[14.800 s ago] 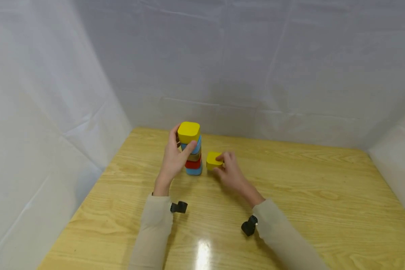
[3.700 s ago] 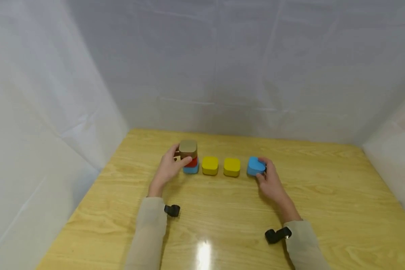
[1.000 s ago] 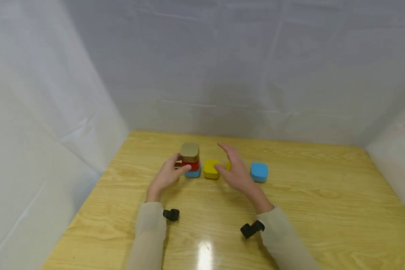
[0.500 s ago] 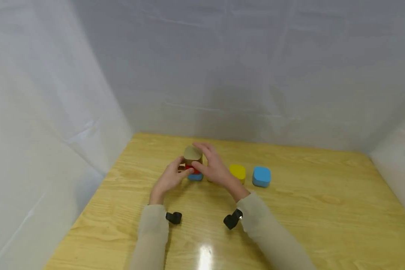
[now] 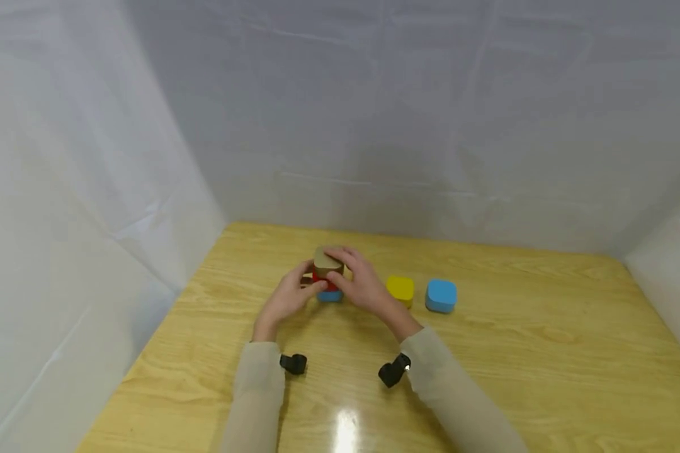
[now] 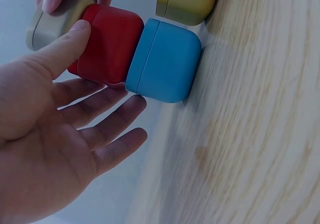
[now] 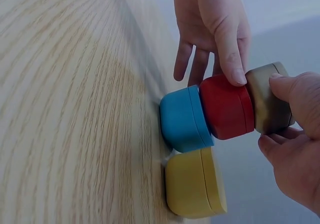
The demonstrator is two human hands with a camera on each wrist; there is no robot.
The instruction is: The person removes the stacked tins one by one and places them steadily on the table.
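Observation:
A short stack stands on the wooden table (image 5: 487,371): a blue block (image 6: 165,61) at the bottom, a red block (image 6: 107,43) on it and a tan block (image 5: 327,259) on top. My right hand (image 5: 361,284) pinches the tan block (image 7: 267,106) between thumb and fingers. My left hand (image 5: 294,294) is at the stack's left side. Its thumb rests on the red block (image 7: 225,106) and its fingers lie straight behind the stack. A yellow block (image 7: 195,184) lies right beside the bottom blue block (image 7: 182,119); my right hand hides it in the head view.
To the right of the stack a second yellow block (image 5: 400,288) and a second blue block (image 5: 441,296) lie in a row. White sheeting (image 5: 147,189) closes off the table at the left, back and right.
My right hand came left from the loose blue block, passed over the yellow blocks, and now grips the tan block on the stack. The left hand has stayed at the stack.

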